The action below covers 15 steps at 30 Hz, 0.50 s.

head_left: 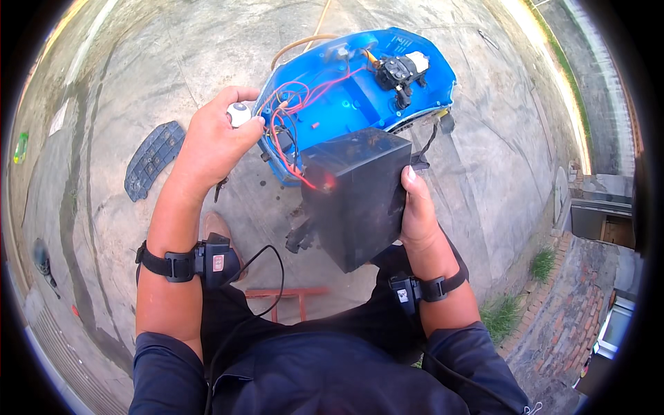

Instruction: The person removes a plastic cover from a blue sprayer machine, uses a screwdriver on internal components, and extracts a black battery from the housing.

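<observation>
My right hand [419,207] grips a black box-shaped battery [356,207] by its right side, tilted over my lap. Red and black wires [299,100] run from its top left into an open blue plastic housing [332,114], and its upper edge overlaps the housing's near side. At the housing's left end my left hand [218,135] is closed on the rim, with a white round knob [239,115] between thumb and fingers. A small black pump [401,72] with a white label sits inside the housing, at the right. The battery hides part of the near rim.
A dark ribbed plastic plate [153,159] lies on the concrete to the left. Pliers [488,39] lie at the far right. A tan hose [297,45] runs behind the housing. Below my hands is a red metal frame [294,296]. A brick edging [546,297] with grass is at right.
</observation>
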Motion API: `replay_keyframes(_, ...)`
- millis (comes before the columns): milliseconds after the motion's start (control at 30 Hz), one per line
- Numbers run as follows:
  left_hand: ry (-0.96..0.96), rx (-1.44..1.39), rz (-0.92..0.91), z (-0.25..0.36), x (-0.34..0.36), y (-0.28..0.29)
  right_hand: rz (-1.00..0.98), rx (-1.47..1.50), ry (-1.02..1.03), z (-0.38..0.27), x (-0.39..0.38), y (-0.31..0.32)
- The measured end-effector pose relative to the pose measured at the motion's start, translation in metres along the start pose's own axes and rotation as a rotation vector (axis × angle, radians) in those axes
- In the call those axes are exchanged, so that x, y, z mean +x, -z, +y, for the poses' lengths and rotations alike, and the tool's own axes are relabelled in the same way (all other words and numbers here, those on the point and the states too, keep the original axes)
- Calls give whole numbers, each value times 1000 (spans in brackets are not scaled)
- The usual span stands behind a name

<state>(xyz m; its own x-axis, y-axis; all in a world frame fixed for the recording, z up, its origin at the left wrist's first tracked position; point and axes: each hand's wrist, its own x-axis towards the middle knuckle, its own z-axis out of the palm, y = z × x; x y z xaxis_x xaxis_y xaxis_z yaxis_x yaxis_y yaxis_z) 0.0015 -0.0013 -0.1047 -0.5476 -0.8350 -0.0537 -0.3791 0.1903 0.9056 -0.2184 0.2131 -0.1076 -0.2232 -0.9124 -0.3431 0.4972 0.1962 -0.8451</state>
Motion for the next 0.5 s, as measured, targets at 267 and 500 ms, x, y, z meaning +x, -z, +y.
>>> replay_keyframes(267,42,-23,-8,3,-1,0,18,-17,1,0,0,0)
replay_keyframes(500,55,-47,-18,4,0,-2,-28,6,-22,0,-1,7)
